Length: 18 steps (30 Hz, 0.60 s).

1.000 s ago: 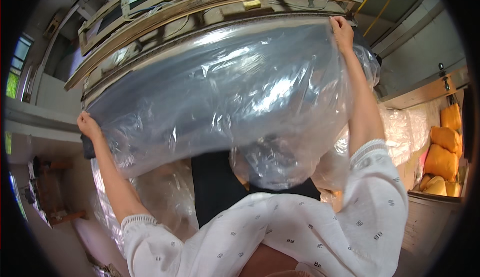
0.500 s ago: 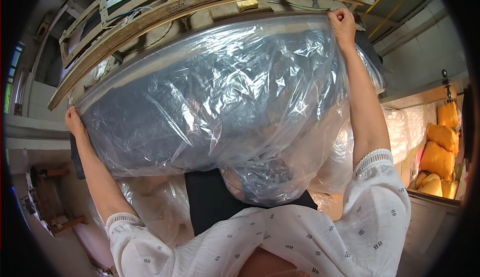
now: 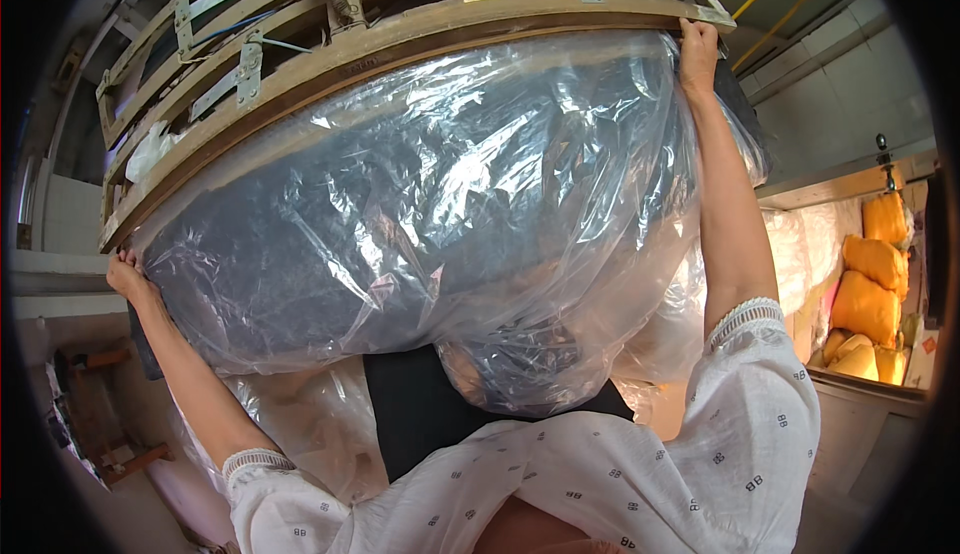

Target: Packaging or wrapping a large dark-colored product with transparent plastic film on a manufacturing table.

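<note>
Overhead, a dark cushion (image 3: 420, 224) wrapped in clear plastic is held up just below a wooden frame (image 3: 400, 24). Its left end is gripped by the left hand (image 3: 128, 276), its right end by the right hand (image 3: 697, 52), whose fingers seem curled over the plastic.

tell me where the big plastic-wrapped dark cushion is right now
In the head view the plastic-wrapped dark cushion fills the centre, raised overhead just under the wooden frame, with the left hand at its left edge and the right hand at its upper right corner.
</note>
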Tool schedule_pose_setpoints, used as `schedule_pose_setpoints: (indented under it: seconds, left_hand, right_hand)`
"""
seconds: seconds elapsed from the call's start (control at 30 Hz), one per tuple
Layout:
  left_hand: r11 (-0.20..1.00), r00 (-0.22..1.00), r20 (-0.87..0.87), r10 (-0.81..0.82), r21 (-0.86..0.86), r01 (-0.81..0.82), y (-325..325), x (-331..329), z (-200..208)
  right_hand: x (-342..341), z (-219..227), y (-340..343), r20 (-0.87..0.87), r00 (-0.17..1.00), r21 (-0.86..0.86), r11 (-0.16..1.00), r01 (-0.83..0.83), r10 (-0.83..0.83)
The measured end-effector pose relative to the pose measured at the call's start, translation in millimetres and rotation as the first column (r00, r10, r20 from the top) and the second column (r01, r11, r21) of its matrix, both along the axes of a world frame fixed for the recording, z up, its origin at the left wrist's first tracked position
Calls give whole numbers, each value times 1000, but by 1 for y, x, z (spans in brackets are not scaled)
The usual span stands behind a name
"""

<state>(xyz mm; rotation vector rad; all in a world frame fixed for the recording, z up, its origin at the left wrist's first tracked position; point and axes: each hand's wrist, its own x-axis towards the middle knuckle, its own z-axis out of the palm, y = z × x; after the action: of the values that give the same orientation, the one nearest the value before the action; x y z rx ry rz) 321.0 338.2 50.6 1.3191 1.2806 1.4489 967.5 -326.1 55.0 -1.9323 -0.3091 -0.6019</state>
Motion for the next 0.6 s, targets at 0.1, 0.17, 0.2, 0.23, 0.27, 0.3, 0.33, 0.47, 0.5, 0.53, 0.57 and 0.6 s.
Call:
schedule_pose_setpoints:
  seconds: [0.1,0.17,0.2,0.23,0.27,0.3,0.33,0.47,0.5,0.53,0.57,0.6]
  left_hand:
    - [996,998,2,66,53,-66,-6,-1,6]
    - [992,996,-13,92,90,-91,-13,6,9]
    - [992,993,-72,97,87,-90,-16,11,6]
    - [992,986,-134,101,90,-90,-18,12,7]
    - [992,987,-129,92,103,-79,-17,12,4]
    - [988,956,-293,6,149,40,-18,13,-5]
    - [970,891,-448,-73,175,168,-16,16,-13]
    - [978,958,-277,-77,164,126,16,-72,33]
    - [992,973,-211,-93,66,109,16,-79,46]
    - [992,972,-215,-99,59,114,9,-83,51]
    - [992,891,-452,-42,88,92,4,-86,60]
    - [989,751,-660,35,131,69,-3,-95,72]
  right_hand:
    - [-12,8,7,-46,999,-11,1000,25,-26]
    - [-10,9,0,-23,999,-52,998,47,-49]
    - [-8,11,-3,-4,998,-94,994,64,-65]
    - [-6,9,-4,103,993,-149,986,79,-64]
    - [-10,10,0,101,994,-230,971,66,-44]
    - [-13,12,1,97,995,-310,949,55,-25]
    - [-11,7,-5,168,986,-476,877,62,21]
    - [-78,44,-28,65,971,-785,613,-91,229]
    - [-87,51,-40,62,973,-790,607,-87,221]
    - [-109,69,-48,-262,910,-605,679,-415,322]
    - [-133,88,-55,-519,726,-302,698,-650,452]
    - [-152,98,-58,-520,722,-295,697,-654,457]
